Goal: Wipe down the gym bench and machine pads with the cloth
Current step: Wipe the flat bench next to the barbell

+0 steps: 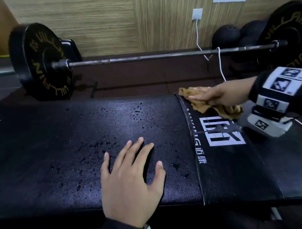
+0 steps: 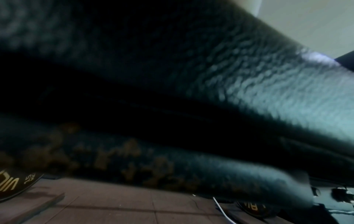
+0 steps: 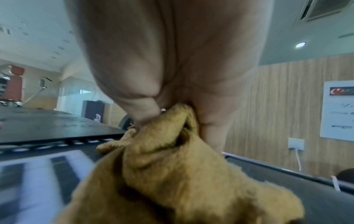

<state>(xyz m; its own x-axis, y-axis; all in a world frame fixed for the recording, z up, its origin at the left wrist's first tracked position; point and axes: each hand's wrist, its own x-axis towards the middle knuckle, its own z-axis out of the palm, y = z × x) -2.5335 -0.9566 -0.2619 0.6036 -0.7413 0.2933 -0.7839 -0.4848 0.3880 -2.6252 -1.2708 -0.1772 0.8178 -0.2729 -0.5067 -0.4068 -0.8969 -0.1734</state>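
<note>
The black gym bench pad [image 1: 74, 141] runs across the head view, with water droplets [image 1: 97, 144] scattered over its middle. My left hand [image 1: 132, 172] lies flat on the pad near the front edge, fingers spread and holding nothing. A tan cloth [image 1: 199, 107] sits bunched at the pad's far right corner, beside the white printed logo [image 1: 223, 133]. My right hand [image 1: 219, 94] presses on it with the fingers laid flat. In the right wrist view my thumb [image 3: 141, 98] pinches a fold of the cloth [image 3: 172, 174] against the palm. The left wrist view shows only blurred dark pad [image 2: 268, 91].
A loaded barbell [image 1: 159, 56] lies on the floor behind the bench, with black plates at left [image 1: 42, 62] and right [image 1: 291, 34]. A white cable [image 1: 220, 66] hangs from a wall socket [image 1: 197, 14]. Dark balls [image 1: 225, 35] sit against the wood-panelled wall.
</note>
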